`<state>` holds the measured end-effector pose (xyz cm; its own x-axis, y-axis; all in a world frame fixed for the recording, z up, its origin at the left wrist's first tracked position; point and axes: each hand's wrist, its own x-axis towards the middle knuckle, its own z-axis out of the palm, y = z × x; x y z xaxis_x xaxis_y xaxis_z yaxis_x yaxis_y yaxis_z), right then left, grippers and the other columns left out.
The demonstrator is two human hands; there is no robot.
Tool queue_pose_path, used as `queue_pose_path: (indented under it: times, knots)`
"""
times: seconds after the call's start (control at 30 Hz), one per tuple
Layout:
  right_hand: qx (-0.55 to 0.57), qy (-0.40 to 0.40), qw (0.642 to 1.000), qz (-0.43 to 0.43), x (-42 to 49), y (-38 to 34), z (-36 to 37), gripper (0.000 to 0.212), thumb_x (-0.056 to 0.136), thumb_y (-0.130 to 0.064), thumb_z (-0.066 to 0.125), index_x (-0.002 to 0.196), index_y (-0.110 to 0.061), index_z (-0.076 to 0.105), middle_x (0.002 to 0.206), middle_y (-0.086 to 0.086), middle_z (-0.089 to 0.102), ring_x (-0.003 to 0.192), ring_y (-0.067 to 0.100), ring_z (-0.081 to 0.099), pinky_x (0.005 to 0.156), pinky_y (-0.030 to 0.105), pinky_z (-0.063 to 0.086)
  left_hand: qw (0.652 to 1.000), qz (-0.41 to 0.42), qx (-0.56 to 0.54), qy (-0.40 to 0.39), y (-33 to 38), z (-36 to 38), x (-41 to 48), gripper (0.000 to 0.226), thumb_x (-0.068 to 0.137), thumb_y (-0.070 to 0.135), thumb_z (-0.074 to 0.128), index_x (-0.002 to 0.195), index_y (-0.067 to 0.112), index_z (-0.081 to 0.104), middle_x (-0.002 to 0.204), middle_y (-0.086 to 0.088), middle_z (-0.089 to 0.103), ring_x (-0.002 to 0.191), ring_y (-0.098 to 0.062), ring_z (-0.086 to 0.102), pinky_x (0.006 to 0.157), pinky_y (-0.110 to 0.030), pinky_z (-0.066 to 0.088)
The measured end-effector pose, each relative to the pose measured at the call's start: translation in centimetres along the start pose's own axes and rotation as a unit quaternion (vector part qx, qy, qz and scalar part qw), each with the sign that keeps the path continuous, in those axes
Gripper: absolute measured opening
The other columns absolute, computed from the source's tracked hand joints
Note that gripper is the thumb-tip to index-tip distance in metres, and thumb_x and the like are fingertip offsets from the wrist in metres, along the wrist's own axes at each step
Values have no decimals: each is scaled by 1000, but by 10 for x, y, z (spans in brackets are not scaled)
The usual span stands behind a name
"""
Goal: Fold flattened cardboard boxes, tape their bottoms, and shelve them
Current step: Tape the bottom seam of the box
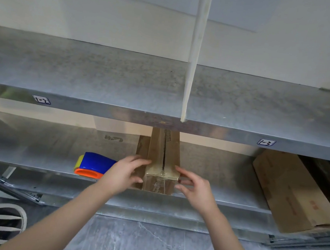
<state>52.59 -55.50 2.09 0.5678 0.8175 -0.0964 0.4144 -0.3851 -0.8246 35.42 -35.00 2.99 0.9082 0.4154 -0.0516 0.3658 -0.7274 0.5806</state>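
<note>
A narrow folded cardboard box (162, 162) lies on the lower metal shelf (52, 152), its taped seam facing up and clear tape wrapped over its near end. My left hand (125, 172) touches the box's left side with loosely bent fingers. At the box's right near corner my right hand (191, 185) hovers with its fingers spread, touching or nearly touching it. A blue, orange and yellow tape dispenser (94, 165) rests on the same shelf just left of my left hand.
A flattened cardboard box (295, 192) leans at the shelf's right end. The upper metal shelf (103, 75) overhangs the box, split by a white upright post (195, 56). A white wire basket (0, 225) sits on the marble floor at lower left.
</note>
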Motion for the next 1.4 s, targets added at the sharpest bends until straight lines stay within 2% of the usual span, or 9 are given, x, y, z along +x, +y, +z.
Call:
queue_pose_path:
  times: [0.2,0.37,0.5,0.73,0.9,1.03,1.23,1.33,1.4]
  knots:
    - [-31,47,998,6,10,5,13,43,80,-28,78,111,-50,59,118,-14,65,86,-2,67,84,13,51,999,-18,-39,18,3,15,10,60,81,20,75,136,30,53,143,-1,45,130,-18,45,109,-28,37]
    - [6,108,994,7,0,6,34,39,82,-30,77,119,-31,64,114,-10,59,91,-3,60,81,2,45,981,-66,-163,80,10,41,-4,60,83,20,74,136,31,51,128,9,49,108,-3,54,100,-25,47]
    - [-15,132,991,5,2,2,40,33,86,-28,72,117,-31,62,113,-8,57,93,4,61,87,25,53,980,-79,-131,128,12,44,3,51,82,16,74,129,28,57,119,4,59,111,-14,58,98,-33,49]
    - [48,67,995,51,22,-3,21,48,78,-57,70,114,-28,57,120,-8,55,115,9,53,95,25,45,976,-77,-205,8,11,32,8,69,87,48,64,145,39,29,144,15,30,131,-2,29,111,-27,28]
    - [239,20,953,187,49,-18,26,69,81,-18,76,137,-25,37,118,-3,57,108,17,60,93,33,52,923,-175,-341,24,20,22,32,76,89,33,68,150,29,22,146,4,37,129,-13,39,106,-31,36]
    - [239,60,943,226,50,-15,32,65,65,-32,81,118,-16,48,116,4,62,108,22,61,98,41,50,875,-225,-429,24,25,16,36,64,83,18,75,133,23,37,127,1,52,108,-11,54,87,-26,46]
    - [198,70,959,191,21,-24,49,86,57,-37,86,130,-22,43,120,-1,60,109,15,60,96,41,52,898,-235,-372,32,23,33,15,88,54,42,83,130,34,39,133,2,48,120,-16,51,103,-41,45]
    - [233,73,950,196,8,-22,50,86,46,-41,86,119,-28,42,128,6,53,113,17,58,97,43,52,892,-225,-390,21,31,29,3,76,62,39,84,123,31,40,131,2,48,117,-15,53,103,-41,46]
    - [256,84,945,185,-3,-28,46,71,58,-36,89,112,-29,43,128,7,54,113,17,58,98,40,51,895,-214,-389,34,36,26,-3,70,68,31,85,121,25,39,125,-1,54,111,-13,57,99,-40,49]
